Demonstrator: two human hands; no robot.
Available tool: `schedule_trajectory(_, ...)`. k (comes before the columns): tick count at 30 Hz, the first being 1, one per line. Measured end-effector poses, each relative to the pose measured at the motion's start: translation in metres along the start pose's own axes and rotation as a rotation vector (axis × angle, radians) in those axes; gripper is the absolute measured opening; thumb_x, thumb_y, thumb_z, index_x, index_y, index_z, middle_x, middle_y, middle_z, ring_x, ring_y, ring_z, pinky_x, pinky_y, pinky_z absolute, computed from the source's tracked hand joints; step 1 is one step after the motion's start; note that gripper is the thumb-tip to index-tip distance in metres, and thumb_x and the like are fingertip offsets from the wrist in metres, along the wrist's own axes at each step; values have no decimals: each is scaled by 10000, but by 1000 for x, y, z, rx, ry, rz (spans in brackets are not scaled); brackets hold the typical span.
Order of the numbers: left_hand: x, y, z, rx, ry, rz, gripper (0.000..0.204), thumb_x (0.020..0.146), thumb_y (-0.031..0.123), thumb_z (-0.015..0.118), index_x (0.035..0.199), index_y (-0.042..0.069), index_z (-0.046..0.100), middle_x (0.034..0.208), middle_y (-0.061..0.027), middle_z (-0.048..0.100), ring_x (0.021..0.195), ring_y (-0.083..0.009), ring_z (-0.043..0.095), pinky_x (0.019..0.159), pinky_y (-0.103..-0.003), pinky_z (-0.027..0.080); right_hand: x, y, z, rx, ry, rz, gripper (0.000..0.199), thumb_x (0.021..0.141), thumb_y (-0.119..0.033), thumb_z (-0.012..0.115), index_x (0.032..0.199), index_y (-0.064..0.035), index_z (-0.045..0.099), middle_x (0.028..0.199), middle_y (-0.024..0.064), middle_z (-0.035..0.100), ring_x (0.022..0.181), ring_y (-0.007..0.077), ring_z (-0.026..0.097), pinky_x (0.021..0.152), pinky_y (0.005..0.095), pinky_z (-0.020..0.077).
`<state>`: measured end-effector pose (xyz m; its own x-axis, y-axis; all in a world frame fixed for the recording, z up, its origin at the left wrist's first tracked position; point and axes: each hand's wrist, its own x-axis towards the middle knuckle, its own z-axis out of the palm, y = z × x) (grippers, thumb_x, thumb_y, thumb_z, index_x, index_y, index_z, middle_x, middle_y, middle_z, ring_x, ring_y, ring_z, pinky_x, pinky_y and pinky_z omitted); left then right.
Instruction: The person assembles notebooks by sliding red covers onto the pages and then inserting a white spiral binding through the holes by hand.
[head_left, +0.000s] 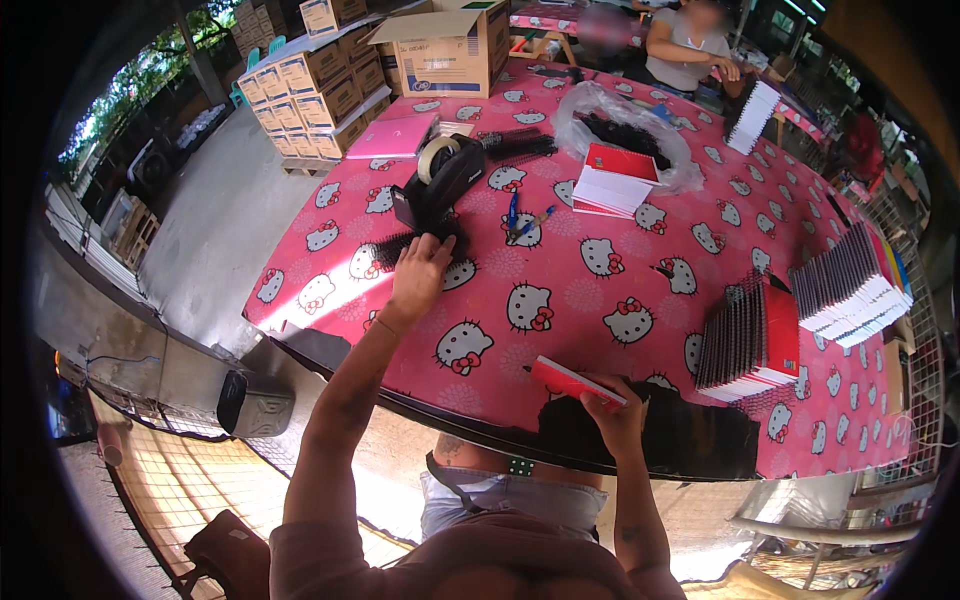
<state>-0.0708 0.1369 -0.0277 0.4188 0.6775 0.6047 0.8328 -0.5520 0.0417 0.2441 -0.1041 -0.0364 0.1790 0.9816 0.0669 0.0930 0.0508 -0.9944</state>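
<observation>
My left hand reaches into a small heap of black spiral binding coils beside the tape dispenser. Its fingers are curled down onto the coils; how many they pinch I cannot tell. Near the table's front edge my right hand grips a red-covered notebook, held tilted above a black patch on the table. Just behind my left hand stands the black tape dispenser with a roll of tape. Blue-handled pliers and another small tool lie to its right.
Red notebooks lie stacked at the middle back, before a clear plastic bag of black coils. Coil-bound notebook stacks stand at right. A pink folder and an open carton sit far left. A co-worker sits across the table.
</observation>
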Motion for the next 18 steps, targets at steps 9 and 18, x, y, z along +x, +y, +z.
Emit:
schedule_trajectory(9, -12, 56, -45, -455, 75, -177, 242, 961, 157, 644, 1165, 35, 687, 951, -164, 653, 760, -279, 673, 663, -387, 529, 0, 3, 1, 18, -49, 13, 279, 902, -117, 746, 1149, 2, 692, 1058, 52, 698, 957, 108, 638, 865, 248, 495)
schedule_trajectory(18, -52, 151, -75, -949, -151, -223, 219, 872, 49, 736, 1087, 14, 710, 893, -117, 728, 731, -137, 698, 618, -262, 530, 3, -1, -1, -55, -25, 17, 281, 910, -145, 739, 1150, -5, 695, 993, 27, 703, 946, 90, 628, 860, 243, 487)
